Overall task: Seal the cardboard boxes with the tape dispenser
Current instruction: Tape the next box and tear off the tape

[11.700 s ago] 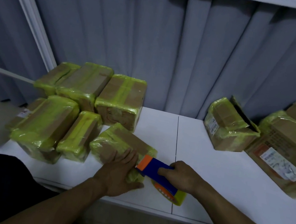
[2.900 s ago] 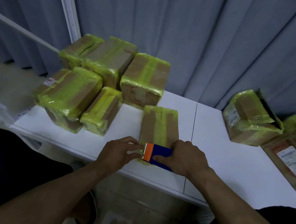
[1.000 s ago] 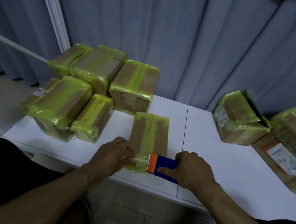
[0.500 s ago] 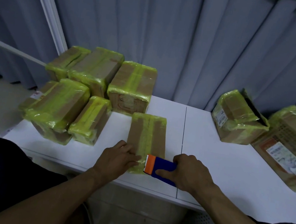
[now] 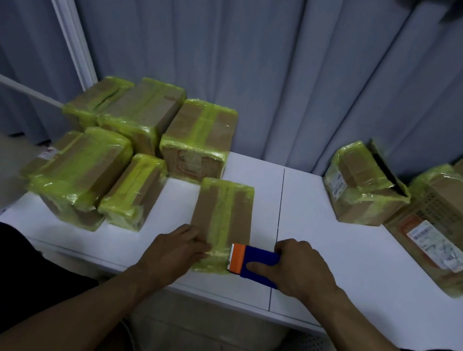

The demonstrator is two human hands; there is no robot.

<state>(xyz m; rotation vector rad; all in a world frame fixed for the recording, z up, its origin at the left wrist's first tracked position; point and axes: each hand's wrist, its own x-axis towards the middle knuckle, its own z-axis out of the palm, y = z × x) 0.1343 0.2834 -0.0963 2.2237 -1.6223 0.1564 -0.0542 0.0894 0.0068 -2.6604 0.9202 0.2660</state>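
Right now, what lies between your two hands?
Head view: the near end of the cardboard box lies between the left hand and right hand, with the tape dispenser against it.

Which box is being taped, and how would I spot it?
Start at the near edge of the white table. The box lies alone there, left hand on it, blue dispenser at its corner; other boxes sit piled at the sides.

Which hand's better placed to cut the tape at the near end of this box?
Right. The right hand grips the tape dispenser, its orange end at the near end of the box. The left hand holds no tool; it rests on the box, probably steadying it.
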